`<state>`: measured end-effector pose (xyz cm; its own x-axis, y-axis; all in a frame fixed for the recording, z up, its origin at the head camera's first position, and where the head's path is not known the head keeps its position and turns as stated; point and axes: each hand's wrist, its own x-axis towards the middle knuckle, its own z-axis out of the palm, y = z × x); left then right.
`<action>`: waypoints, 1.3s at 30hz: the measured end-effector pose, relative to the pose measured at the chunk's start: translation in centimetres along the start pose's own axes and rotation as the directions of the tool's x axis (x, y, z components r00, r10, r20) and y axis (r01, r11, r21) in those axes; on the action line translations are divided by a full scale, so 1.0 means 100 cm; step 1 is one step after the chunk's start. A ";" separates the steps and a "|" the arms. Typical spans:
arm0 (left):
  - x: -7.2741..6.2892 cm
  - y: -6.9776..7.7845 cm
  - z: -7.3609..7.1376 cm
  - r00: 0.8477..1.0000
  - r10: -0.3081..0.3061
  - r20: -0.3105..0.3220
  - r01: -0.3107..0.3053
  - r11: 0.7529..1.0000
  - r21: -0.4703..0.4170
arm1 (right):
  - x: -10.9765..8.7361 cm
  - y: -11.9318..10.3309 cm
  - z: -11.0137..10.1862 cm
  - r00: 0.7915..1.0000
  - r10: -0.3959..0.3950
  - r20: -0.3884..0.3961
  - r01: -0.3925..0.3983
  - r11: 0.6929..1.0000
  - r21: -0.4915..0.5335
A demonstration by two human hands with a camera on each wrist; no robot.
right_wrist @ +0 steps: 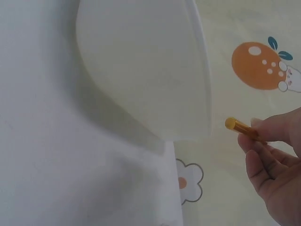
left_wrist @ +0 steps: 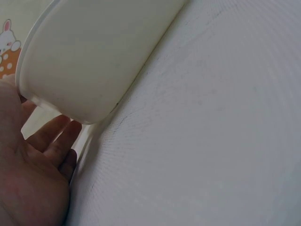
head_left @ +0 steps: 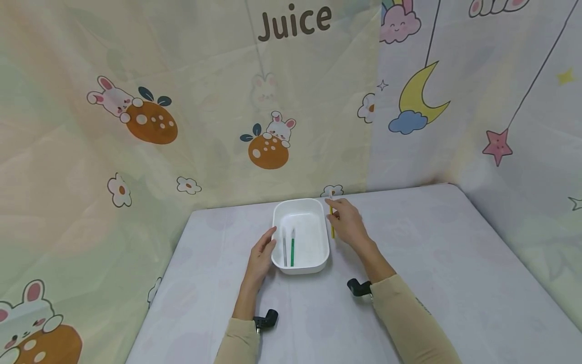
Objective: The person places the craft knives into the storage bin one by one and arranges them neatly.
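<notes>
Left hand (head_left: 260, 258) and right hand (head_left: 347, 222) are on either side of a white tray (head_left: 313, 232), which sits on the desk (head_left: 218, 253).

At the far left, the wall cloth shows a rabbit hugging a spotted orange fruit (head_left: 152, 123), with white flowers printed lower down. Next comes the left hand, its fingers loosely extended and touching the tray's left side; the left wrist view shows fingertips against the outer wall. A black wrist camera (head_left: 268, 319) pokes out by the beige left sleeve (head_left: 238, 341).

Inside the tray, toward its left side, a slim grey stick (head_left: 285, 251) lies just beside a green stick (head_left: 293, 252), roughly parallel, both with pale ends pointing away from the person.

Just outside the tray's right wall is a yellow stick (head_left: 333, 233), pinched between the right hand's thumb and fingers, with its near end free. Whether it touches the desk, I cannot tell. A second black wrist camera (head_left: 358, 287) is at the right sleeve (head_left: 416, 323). Beyond, the cloth shows a yellow moon (head_left: 416, 91) and, farthest right, a pink star (head_left: 497, 146) on a string.
</notes>
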<state>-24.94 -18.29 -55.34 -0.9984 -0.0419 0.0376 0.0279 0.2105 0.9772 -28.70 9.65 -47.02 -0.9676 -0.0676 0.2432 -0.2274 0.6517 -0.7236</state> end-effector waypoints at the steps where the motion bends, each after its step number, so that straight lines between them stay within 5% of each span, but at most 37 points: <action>1: 0.000 0.000 0.000 1.000 0.000 0.000 0.000 1.000 -0.002 | 0.000 -0.001 0.000 1.000 -0.004 -0.004 0.004 1.000 0.011; 11: 0.001 -0.001 -0.001 1.000 -0.014 0.006 0.014 1.000 -0.016 | -0.003 -0.014 0.008 0.999 0.018 0.033 -0.023 0.988 0.156; 39: 0.000 0.000 -0.002 1.000 0.007 0.021 -0.007 1.000 -0.016 | -0.010 -0.037 0.042 0.992 -0.018 0.126 -0.002 0.988 0.152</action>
<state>-24.94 -18.45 -55.27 -0.9990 -0.0199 0.0399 0.0352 0.1953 0.9801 -27.35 4.15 -47.25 -0.9695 -0.1734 0.1730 -0.2399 0.5291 -0.8140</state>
